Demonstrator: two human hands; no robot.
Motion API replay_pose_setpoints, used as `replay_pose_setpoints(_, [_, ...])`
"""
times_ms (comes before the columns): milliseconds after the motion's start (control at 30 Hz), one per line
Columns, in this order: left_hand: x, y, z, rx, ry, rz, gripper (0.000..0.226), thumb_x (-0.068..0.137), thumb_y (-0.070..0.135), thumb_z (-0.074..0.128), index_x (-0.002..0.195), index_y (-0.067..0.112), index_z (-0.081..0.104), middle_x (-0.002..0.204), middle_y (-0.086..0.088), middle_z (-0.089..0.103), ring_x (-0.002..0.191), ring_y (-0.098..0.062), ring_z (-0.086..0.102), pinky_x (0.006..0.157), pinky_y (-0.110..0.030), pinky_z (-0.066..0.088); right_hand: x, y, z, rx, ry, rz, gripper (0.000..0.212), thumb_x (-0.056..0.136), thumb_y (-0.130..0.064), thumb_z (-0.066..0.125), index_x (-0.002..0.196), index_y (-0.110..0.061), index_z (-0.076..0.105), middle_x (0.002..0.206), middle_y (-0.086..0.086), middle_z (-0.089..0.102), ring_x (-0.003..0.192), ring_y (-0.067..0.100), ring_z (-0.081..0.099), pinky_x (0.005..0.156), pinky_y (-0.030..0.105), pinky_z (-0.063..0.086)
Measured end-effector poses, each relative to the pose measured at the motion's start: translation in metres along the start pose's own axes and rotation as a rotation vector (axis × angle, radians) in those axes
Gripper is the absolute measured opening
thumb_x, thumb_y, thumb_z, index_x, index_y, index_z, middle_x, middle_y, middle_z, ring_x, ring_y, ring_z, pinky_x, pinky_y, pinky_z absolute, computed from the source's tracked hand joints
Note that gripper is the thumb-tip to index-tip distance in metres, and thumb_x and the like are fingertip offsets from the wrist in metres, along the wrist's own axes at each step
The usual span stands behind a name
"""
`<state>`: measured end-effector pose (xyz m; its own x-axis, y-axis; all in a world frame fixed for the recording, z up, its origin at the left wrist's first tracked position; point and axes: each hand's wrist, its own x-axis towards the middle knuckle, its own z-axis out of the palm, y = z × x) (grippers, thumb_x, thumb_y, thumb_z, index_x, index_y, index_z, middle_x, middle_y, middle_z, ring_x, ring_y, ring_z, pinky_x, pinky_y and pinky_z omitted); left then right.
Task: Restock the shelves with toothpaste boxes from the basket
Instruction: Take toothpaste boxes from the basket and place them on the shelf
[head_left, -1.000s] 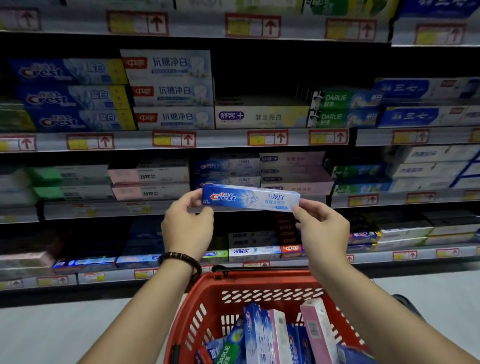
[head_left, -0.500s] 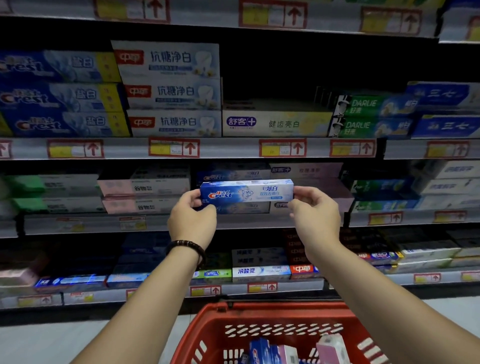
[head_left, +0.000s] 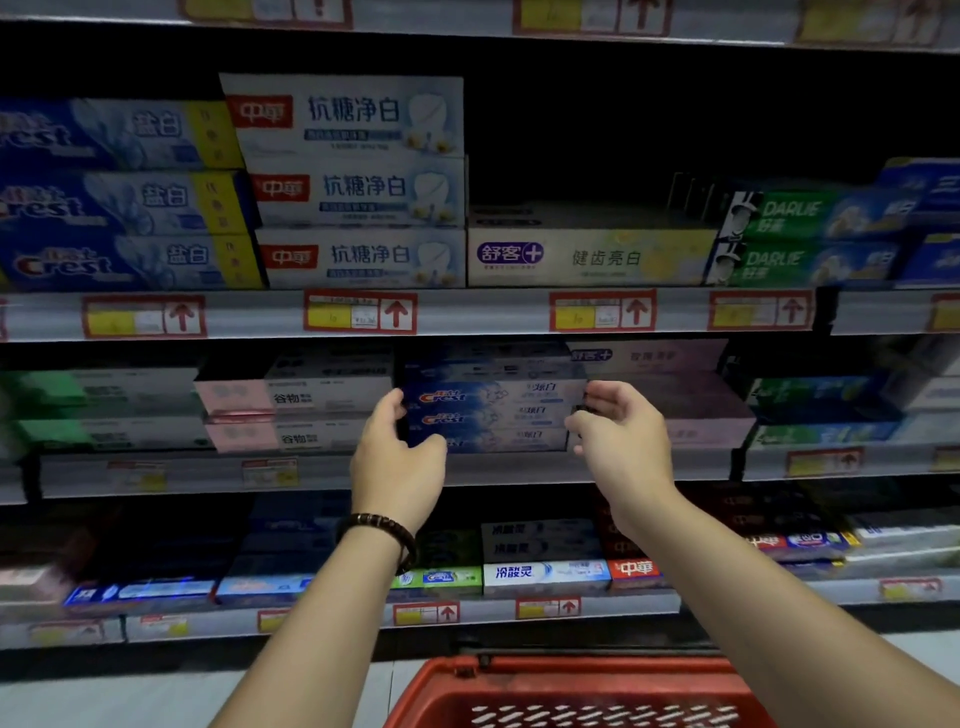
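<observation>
My left hand (head_left: 397, 462) sits at the left end of the stack of blue Crest boxes (head_left: 493, 415) on the middle shelf (head_left: 498, 466), its fingers by the top Crest box (head_left: 498, 395) and its thumb across the front of the lowest one. My right hand (head_left: 621, 441) curls at the stack's right end. Whether either hand actually grips, I cannot tell. Just left of the stack lie pink boxes (head_left: 291, 400); just right, paler pink ones (head_left: 691, 410). Above it, one shelf up, lies a white and yellow box (head_left: 592, 258). Well below the stack is the red basket (head_left: 571, 680). A beaded bracelet (head_left: 384, 525) rings my left wrist.
</observation>
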<state>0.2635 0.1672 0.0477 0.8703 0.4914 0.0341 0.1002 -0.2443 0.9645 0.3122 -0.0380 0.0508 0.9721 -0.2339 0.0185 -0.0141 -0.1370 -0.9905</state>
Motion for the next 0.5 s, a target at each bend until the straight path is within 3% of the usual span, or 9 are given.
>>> replay_pose_setpoints(133, [0.004, -0.002, 0.003, 0.012, 0.007, -0.004, 0.077, 0.095, 0.014, 0.067, 0.161, 0.031, 0.033, 0.159, 0.009, 0.044, 0.136, -0.021, 0.052, 0.115, -0.044, 0.045, 0.009, 0.004, 0.010, -0.034, -0.035, 0.019, 0.046, 0.090, -0.016, 0.074, 0.132, -0.030, 0.062, 0.129, -0.010, 0.065, 0.120, 0.019, 0.063, 0.101, 0.052, 0.057])
replay_pose_setpoints(300, [0.005, -0.004, 0.006, 0.000, -0.001, -0.012, 0.075, 0.095, 0.012, 0.067, 0.161, 0.030, 0.034, 0.151, 0.009, 0.050, 0.114, -0.013, 0.055, 0.101, -0.030, 0.045, 0.014, 0.006, 0.015, -0.053, -0.032, 0.029, 0.060, 0.086, -0.022, 0.074, 0.143, -0.028, 0.058, 0.134, -0.008, 0.063, 0.123, 0.022, 0.062, 0.101, 0.052, 0.057])
replay_pose_setpoints(500, [0.010, -0.006, 0.009, 0.013, -0.020, -0.055, 0.077, 0.095, 0.016, 0.067, 0.162, 0.031, 0.031, 0.147, -0.002, 0.055, 0.123, -0.018, 0.054, 0.103, -0.031, 0.044, 0.014, 0.011, 0.013, -0.075, -0.050, 0.034, 0.067, 0.084, -0.027, 0.072, 0.149, -0.028, 0.054, 0.141, -0.007, 0.062, 0.128, 0.022, 0.061, 0.105, 0.052, 0.056])
